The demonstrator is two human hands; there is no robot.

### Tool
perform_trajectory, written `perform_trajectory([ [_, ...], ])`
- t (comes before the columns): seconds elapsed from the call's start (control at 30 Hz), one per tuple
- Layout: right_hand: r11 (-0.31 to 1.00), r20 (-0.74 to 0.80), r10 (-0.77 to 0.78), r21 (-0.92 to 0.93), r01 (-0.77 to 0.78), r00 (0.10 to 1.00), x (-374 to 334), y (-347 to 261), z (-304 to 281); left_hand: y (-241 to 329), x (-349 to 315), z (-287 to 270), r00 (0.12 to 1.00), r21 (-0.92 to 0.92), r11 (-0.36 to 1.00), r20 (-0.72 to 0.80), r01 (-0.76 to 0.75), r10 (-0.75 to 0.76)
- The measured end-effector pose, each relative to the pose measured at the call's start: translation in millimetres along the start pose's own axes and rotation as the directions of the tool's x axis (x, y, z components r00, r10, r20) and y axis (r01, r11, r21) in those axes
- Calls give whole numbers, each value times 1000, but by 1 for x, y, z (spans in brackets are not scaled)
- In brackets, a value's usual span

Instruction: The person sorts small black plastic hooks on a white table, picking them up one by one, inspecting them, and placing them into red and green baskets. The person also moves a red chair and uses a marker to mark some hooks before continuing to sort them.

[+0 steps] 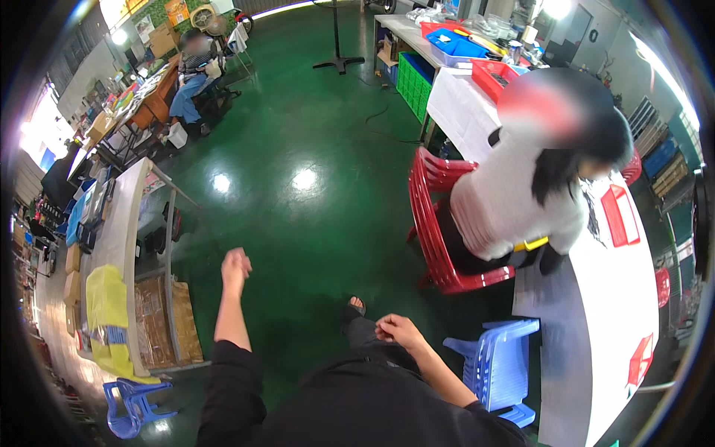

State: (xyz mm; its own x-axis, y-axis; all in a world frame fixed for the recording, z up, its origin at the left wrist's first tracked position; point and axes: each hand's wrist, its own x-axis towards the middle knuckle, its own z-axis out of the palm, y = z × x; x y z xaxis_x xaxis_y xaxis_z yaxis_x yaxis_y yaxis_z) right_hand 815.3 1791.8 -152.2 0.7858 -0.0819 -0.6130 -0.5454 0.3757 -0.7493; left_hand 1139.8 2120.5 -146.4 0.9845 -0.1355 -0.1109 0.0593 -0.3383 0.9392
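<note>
My left hand (pixel 237 265) hangs over the green floor (pixel 298 223), out in front of my body. Its fingers are curled in, and nothing shows in them. Closer to my waist, my right hand (pixel 397 330) is loosely closed as well, with no object visible in it. Both hands are apart from all furniture. Nearest to the right hand is a blue plastic chair (pixel 503 365) by the table on the right. One of my feet (pixel 357 304), in an open shoe, shows below on the floor.
A person in a light top (pixel 514 190) sits on a red plastic chair (pixel 439 238) at the white-covered table (pixel 596 320), which holds red trays. On the left stand a long table (pixel 123 216), cardboard boxes (pixel 156 320) and a blue stool (pixel 134 406). Another person (pixel 195 67) sits farther back.
</note>
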Motion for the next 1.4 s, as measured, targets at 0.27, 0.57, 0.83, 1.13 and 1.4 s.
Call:
perform_trajectory([
  [0.27,820,27,-402,-435,372,915,225,-307,32,-220,-63,39,512,935,276,352,-221,-783],
  [0.57,882,3,-415,-243,404,910,471,-478,20,-161,377,82,604,711,35,622,-703,-499],
  [0.83,773,-298,-521,-562,294,800,557,-610,-114,210,1019,312,835,625,554,391,-550,388],
  [1.13,681,-463,-530,-732,31,710,650,-772,-349,467,849,701,442,-75,860,834,-504,331],
  [1.4,711,-585,-613,-701,49,531,698,-903,-461,535,879,853,118,-258,746,904,-614,410],
])
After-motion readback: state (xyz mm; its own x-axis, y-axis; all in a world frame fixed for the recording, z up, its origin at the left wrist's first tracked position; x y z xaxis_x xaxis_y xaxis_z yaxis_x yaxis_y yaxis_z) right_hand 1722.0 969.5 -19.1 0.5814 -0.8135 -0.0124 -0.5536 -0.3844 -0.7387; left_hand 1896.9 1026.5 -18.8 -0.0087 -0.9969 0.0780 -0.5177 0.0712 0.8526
